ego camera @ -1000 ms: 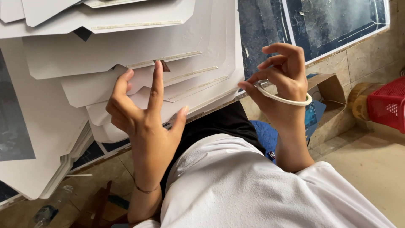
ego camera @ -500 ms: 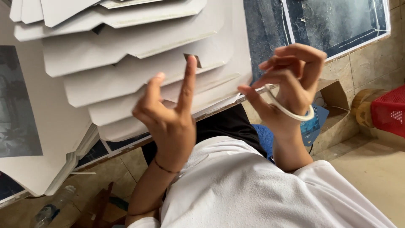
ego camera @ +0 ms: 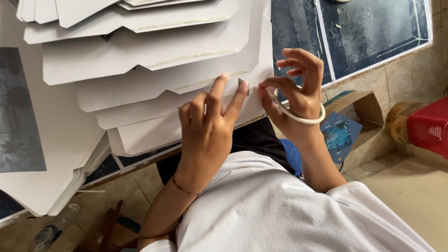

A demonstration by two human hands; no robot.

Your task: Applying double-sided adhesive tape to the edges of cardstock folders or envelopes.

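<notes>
At frame centre, the left hand [ego camera: 210, 123] presses two fingertips on the fanned white cardboard sheets [ego camera: 154, 70], while the right hand [ego camera: 298, 91], wearing a tape roll [ego camera: 298, 114], pinches the sheet's edge.

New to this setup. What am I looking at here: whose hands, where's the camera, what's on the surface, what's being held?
There is no machine: a person works with two bare hands. The one picture comes from a camera worn on their head, looking down past their white shirt.

On the surface lie fanned-out white card sheets, flat cut pieces that overlap like steps. Further back is a dark board.

The left hand presses its fingertips on the edge of one sheet. The right hand has a thin roll of tape looped round it and pinches the tape end at that same edge.

Below the surface stand an open cardboard box and a red crate.
</notes>
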